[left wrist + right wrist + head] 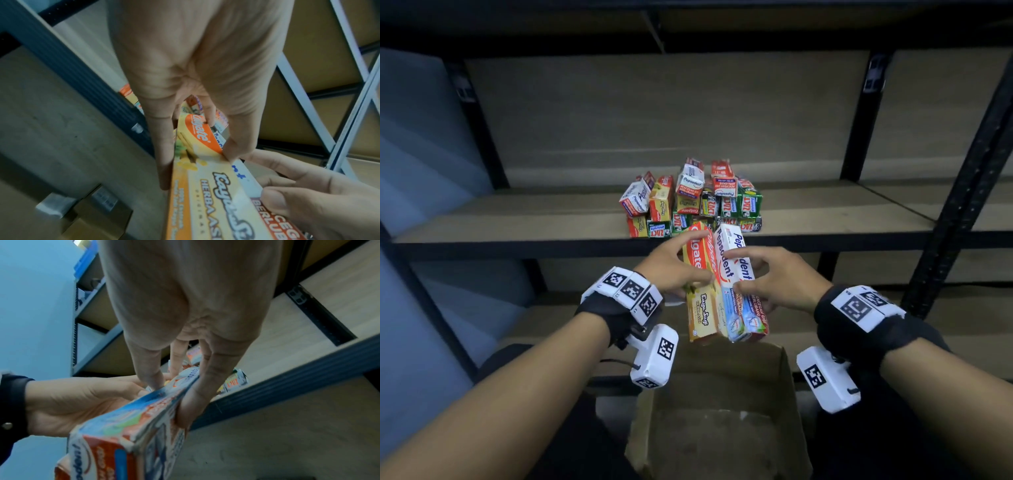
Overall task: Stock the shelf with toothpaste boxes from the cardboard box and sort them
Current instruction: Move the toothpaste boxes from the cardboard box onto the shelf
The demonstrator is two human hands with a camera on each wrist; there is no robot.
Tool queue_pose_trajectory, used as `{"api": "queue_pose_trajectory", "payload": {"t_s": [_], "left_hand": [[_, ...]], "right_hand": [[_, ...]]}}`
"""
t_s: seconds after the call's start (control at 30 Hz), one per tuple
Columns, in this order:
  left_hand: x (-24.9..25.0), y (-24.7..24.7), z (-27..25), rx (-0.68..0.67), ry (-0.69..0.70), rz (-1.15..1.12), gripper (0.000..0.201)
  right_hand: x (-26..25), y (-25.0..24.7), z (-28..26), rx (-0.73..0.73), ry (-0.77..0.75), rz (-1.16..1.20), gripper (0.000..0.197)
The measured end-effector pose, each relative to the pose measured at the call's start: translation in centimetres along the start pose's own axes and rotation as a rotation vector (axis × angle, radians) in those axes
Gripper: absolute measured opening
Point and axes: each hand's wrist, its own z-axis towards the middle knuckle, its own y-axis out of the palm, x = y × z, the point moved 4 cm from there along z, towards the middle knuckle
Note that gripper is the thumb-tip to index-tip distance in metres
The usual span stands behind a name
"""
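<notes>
My left hand (678,270) grips a yellow and red Colgate box (700,291), seen up close in the left wrist view (207,191). My right hand (763,277) grips two white Pepsodent boxes (736,274) side by side against it, shown in the right wrist view (131,426). The bundle hangs in the air just before the shelf's front edge (551,248), above the open cardboard box (719,428). A pile of toothpaste boxes (695,202) in red, white, yellow and green sits on the shelf board straight ahead.
Black uprights (859,120) frame the bay, and a slanted post (962,178) stands at the right. The wooden shelf board (500,216) runs wide on both sides of the pile. A lower shelf (945,267) lies behind my hands.
</notes>
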Motion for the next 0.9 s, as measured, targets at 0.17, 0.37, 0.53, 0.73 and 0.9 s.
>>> {"api": "queue_pose_trajectory", "payload": {"t_s": [0.17,0.37,0.53,0.73,0.9], "left_hand": [[4.5,-2.6,-1.5,0.032,0.057,0.047,0.075],[9.7,-6.7,-2.1,0.078,0.105,0.043,0.074],[13.5,-10.5,-0.9,0.094,0.115,0.048,0.075],[15.4,-14.4,2.6,0.144,0.024,0.011,0.071],[15.4,-17.7,6.2,0.205,-0.033,0.157,0.073]], "right_hand": [[-5.2,-2.9,-0.4,-0.012,-0.058,-0.01,0.053],[-11.1,-5.4,0.6,0.004,-0.129,0.009,0.052],[-15.4,-7.3,3.4,0.006,-0.159,-0.044,0.054],[-19.1,-8.0,9.6,-0.013,-0.137,-0.106,0.048],[-20.2,-7.4,14.9,-0.043,-0.056,-0.049,0.05]]}}
